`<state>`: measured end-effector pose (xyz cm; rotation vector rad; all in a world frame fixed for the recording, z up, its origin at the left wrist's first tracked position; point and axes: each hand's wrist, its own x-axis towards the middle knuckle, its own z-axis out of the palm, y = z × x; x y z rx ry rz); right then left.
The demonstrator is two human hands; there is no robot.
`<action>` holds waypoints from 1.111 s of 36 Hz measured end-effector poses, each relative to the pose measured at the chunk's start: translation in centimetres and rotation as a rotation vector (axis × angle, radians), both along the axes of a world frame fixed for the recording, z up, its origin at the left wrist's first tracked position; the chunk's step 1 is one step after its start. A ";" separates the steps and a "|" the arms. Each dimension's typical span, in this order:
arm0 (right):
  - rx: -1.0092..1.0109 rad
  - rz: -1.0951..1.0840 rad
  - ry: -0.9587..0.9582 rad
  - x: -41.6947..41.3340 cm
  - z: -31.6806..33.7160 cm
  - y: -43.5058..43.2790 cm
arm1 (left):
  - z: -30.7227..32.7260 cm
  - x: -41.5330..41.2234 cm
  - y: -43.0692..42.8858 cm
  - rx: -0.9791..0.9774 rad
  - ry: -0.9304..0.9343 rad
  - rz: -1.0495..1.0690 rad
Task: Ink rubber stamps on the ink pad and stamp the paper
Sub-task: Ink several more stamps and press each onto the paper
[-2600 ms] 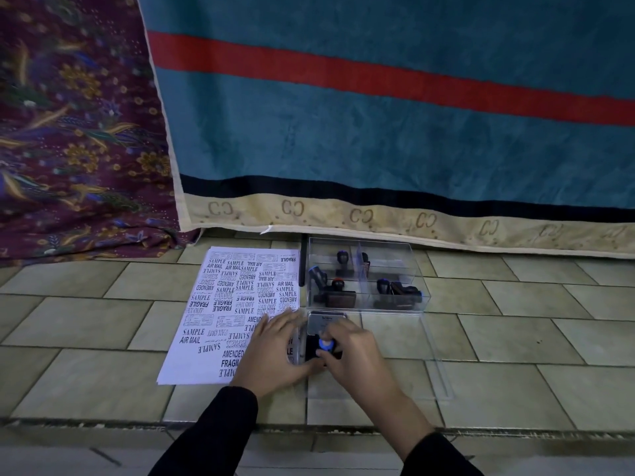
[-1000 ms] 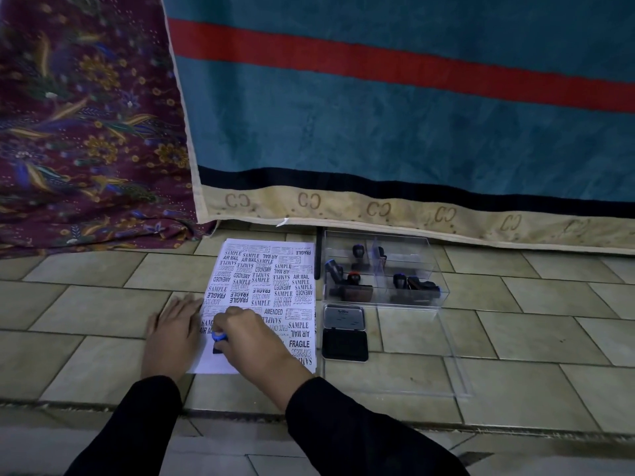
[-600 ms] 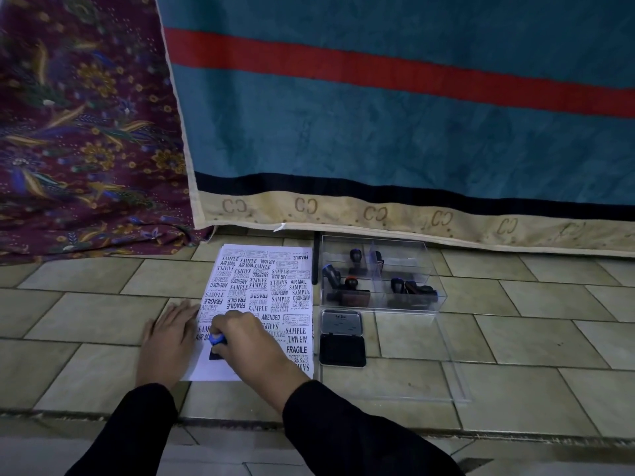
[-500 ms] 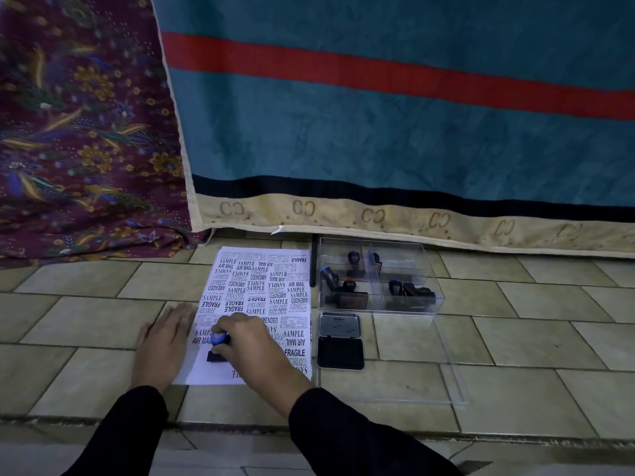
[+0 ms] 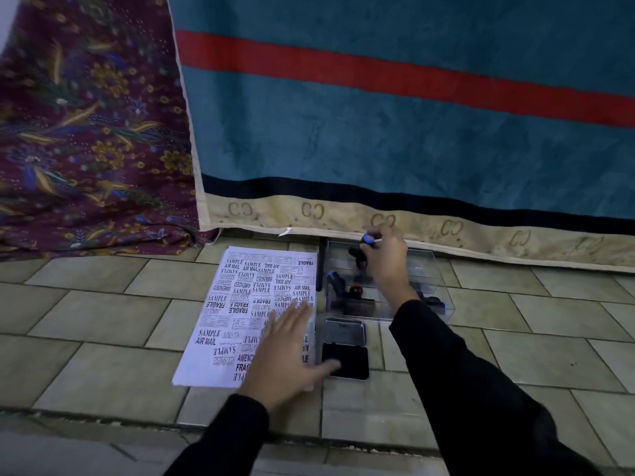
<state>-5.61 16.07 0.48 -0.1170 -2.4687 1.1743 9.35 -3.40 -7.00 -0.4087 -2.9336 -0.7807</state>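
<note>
Right hand pinching blue-topped stamp above clear box of stamps, left hand spread over paper

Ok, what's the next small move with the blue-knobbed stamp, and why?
Probably lower the blue-knobbed rubber stamp into the clear plastic box and release it: the right hand pinches it above the box's far compartment, away from the open black ink pad and the stamped white paper.

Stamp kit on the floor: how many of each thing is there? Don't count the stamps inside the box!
White paper sheet covered in stamped words: 1
Black ink pad in its open tin: 1
Clear plastic box: 1
Blue-topped rubber stamp held in the right hand: 1
Total: 4
</note>
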 end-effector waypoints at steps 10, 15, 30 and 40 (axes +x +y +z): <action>0.191 0.084 -0.172 -2.8 -2.6 -0.4 | -2.4 -0.7 1.9 -0.131 -0.022 -0.043; 0.277 0.118 -0.297 -3.8 -2.8 -0.4 | -2.7 -0.9 2.0 -0.163 0.009 -0.051; 0.284 -0.077 -0.205 -3.6 -1.3 4.4 | -2.7 -1.0 2.1 -0.195 -0.009 -0.044; 0.477 0.028 -0.553 -3.5 -2.6 7.2 | -2.6 -0.9 2.1 -0.170 -0.013 -0.047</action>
